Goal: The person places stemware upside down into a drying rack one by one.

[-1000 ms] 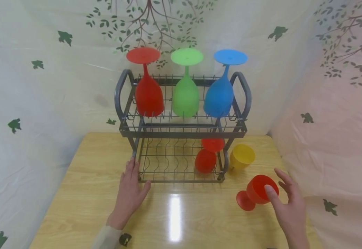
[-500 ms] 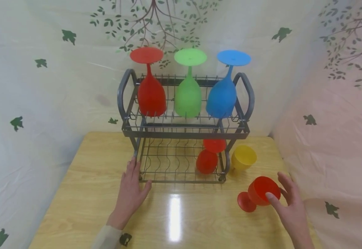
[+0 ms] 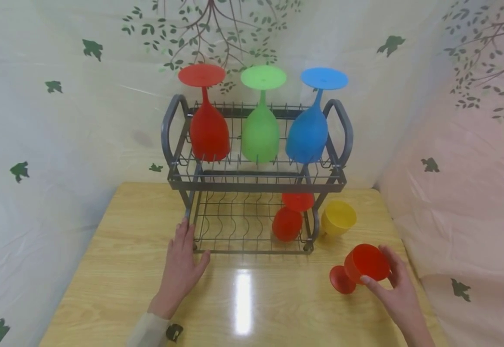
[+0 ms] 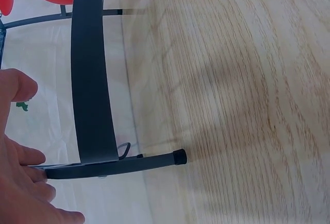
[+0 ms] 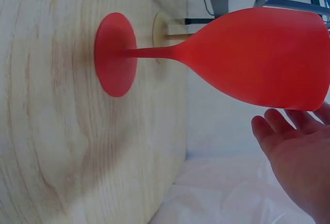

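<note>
A red plastic wine glass (image 3: 366, 263) stands upright on the table at the front right. My right hand (image 3: 398, 289) holds its bowl near the rim, thumb on the near side and fingers on the right. In the right wrist view the fingertips (image 5: 273, 118) meet the edge of the bowl, while its foot (image 5: 114, 54) sits on the wood. My left hand (image 3: 180, 270) rests with extended fingers against the left front leg of the dark two-tier dish rack (image 3: 256, 187). The left wrist view shows those fingers (image 4: 33, 157) at the rack's bar (image 4: 113, 166).
Upside down on the upper tier are a red (image 3: 209, 132), a green (image 3: 260, 137) and a blue wine glass (image 3: 307, 135). Another red glass (image 3: 287, 225) is inverted at the lower tier's right end. A yellow glass (image 3: 338, 219) stands upright right of the rack on the wooden table (image 3: 117, 270).
My right hand has moved in onto the red wine glass, its thumb and fingers closing around the bowl. The glass and my left hand stay in place.
</note>
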Action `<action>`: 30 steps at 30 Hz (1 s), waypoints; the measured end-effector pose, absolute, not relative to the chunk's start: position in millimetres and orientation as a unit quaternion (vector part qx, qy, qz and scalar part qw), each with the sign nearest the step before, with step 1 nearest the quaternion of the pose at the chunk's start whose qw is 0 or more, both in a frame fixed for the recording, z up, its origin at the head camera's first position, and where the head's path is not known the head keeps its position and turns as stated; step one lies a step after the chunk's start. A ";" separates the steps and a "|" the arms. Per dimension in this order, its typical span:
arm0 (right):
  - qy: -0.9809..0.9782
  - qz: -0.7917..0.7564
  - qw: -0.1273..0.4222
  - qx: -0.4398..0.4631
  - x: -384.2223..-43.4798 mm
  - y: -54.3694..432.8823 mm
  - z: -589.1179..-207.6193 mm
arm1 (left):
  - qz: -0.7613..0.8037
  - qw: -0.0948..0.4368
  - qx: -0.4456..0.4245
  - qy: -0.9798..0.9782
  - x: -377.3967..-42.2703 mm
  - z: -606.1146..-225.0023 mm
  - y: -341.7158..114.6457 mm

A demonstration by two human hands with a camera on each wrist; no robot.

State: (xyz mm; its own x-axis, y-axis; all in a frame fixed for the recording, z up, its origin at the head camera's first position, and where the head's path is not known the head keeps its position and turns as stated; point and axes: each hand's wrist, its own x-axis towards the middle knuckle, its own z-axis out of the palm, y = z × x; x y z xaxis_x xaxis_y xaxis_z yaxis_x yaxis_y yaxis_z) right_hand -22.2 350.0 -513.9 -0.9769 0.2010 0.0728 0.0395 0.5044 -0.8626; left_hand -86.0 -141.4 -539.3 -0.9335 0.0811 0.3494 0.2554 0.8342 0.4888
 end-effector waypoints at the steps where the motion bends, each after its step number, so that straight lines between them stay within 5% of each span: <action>1: -0.863 0.493 0.081 -0.070 -22.2 349.8 -514.4 | -0.273 0.160 -0.089 -0.944 -86.2 -539.4 -141.5; 18: -0.845 0.516 0.036 -0.137 -20.5 342.5 -517.4 | -0.287 0.159 -0.072 -0.942 -82.7 -533.8 -134.9; 30: -0.823 0.554 0.093 -0.087 -16.4 321.4 -515.1 | -0.291 0.183 -0.087 -0.935 -75.7 -529.4 -129.1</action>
State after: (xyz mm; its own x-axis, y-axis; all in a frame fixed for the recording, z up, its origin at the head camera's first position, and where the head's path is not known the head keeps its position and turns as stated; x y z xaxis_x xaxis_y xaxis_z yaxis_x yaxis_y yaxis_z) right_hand -16.4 321.4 -515.1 -0.9678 0.2451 0.0567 0.0396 0.3709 -0.9278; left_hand -75.7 -129.1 -529.4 -0.9181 0.0557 0.3925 0.2684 0.8160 0.5120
